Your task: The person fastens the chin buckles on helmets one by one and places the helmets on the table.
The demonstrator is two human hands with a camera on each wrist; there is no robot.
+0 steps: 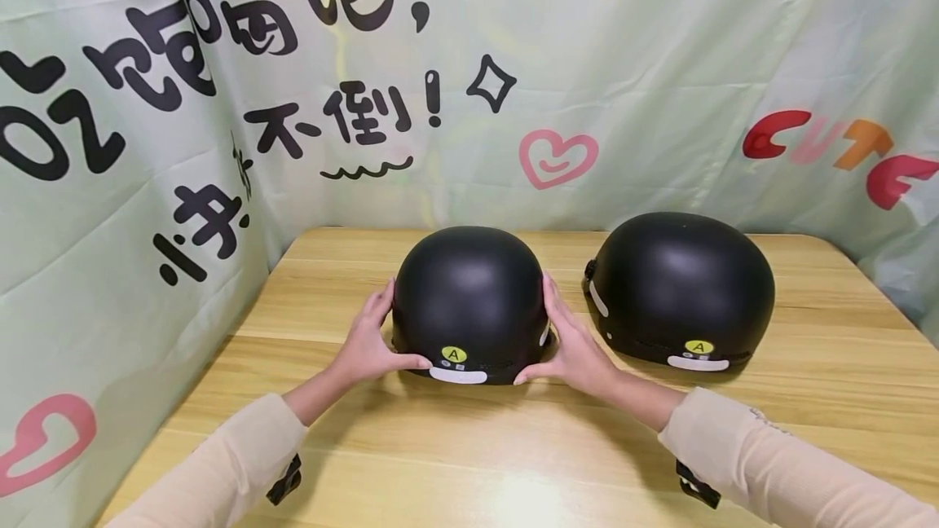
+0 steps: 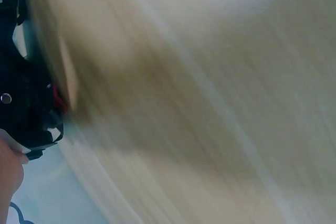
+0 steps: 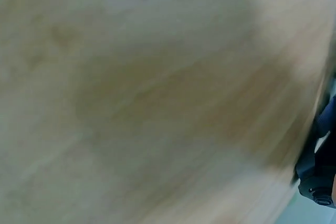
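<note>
A matte black helmet [image 1: 469,300] is at the middle of the table, its white strip and round yellow "A" sticker facing me. The left hand [image 1: 374,341] grips its left side, fingers along the shell and thumb at the lower front rim. On the opposite side the right hand [image 1: 575,345] holds it the same way, thumb near the rim. In the left wrist view, part of the helmet's dark underside [image 2: 26,87] with straps shows at the left edge. The right wrist view catches only a bit of strap and rim [image 3: 317,177].
A second black helmet [image 1: 682,292], with the same sticker and white strip, sits to the right on the wooden table [image 1: 469,438]. Behind and to the left hangs a pale printed cloth [image 1: 645,63]. Dark wrist straps [image 1: 286,479] show under the sleeves.
</note>
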